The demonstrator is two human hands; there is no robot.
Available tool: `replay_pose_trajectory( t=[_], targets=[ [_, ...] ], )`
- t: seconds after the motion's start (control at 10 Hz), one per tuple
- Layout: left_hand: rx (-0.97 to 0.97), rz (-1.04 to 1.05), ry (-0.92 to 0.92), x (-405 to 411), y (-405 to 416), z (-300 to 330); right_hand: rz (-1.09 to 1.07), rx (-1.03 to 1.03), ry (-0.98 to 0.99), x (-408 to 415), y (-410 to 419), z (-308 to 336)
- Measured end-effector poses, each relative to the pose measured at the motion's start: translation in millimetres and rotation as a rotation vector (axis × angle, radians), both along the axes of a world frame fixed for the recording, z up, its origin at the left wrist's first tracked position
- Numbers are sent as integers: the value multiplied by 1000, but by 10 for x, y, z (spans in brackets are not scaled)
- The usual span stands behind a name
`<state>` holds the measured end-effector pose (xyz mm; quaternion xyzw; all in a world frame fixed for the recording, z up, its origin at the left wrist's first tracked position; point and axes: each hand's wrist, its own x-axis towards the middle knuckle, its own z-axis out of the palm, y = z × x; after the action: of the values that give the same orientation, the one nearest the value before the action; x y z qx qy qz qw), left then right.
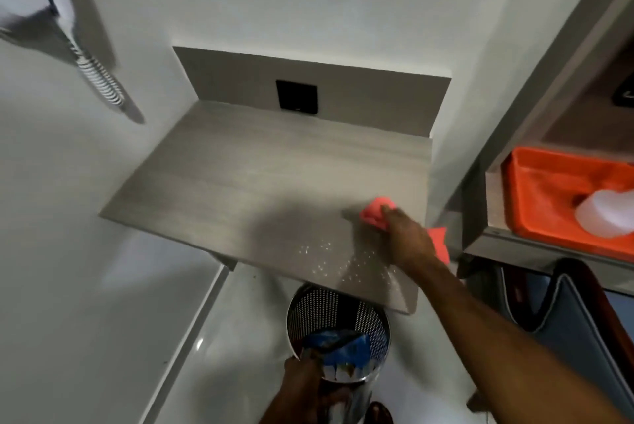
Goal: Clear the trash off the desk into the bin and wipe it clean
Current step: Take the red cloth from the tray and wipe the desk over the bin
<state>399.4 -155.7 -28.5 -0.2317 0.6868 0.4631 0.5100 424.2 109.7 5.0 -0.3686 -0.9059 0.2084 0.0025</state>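
Seemingly the trash [339, 348] fills the bin [338, 331], left hand [303, 377] gripping its rim, while right hand [406, 235] clamps a cloth [374, 212] mid-wipe on the desk's [240, 176] near right.

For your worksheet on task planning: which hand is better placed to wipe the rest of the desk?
The right hand: it already presses the pink cloth on the desk, while the left hand grips the bin rim below.

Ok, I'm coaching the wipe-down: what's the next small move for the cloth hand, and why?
Probably sweep the pink cloth leftward across the desk. The right hand has it pressed near the desk's right edge, the surface to its left looks bare, and the left hand is on the bin, which already holds trash.
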Motion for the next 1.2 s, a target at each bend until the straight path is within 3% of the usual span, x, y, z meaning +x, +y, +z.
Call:
replay_pose_trajectory(
  t=[0.1, 0.2, 0.3, 0.4, 0.5, 0.6, 0.7, 0.8, 0.9, 1.0, 1.1, 1.2],
  targets=[
    [-45, -5, 36, -40, -73, -86, 172, 127, -235, -199, -391, -437],
    [-33, -7, -24, -84, -308, -258, 327, 177, -148, -69, -1112, -753],
    [2, -54, -18, -145, -359, -291, 311, 67, -18, 162, -1736, -527],
    [-28, -38, 77, -216, -421, -345, 186, -166, -31, 235, -2133, -478],
    [7, -74, 139, -329, -476, -395, 35, -181, 213, 159, -1977, -233],
    [15, -137, 57, -408, -503, -266, -25, -55, 347, -182, -1490, 113],
    [83, -95, -29, -516, -516, -141, -18, 118, 281, -686, -850, 269],
    [146, -65, -71, -590, -529, -198, 170, 157, 120, -1082, -564, 148],
    [112, -61, -62, -620, -555, -229, 229, 143, -68, -1129, -711, -233],
    [91, -70, -43, -659, -588, -205, 300, 188, 1, -932, -1180, -434],
    [99, -130, -58, -652, -592, -194, 446, 110, 151, -598, -1743, -528],
    [96, -149, -2, -613, -534, -263, 178, -344, 203, -267, -1879, -453]
  ],
)
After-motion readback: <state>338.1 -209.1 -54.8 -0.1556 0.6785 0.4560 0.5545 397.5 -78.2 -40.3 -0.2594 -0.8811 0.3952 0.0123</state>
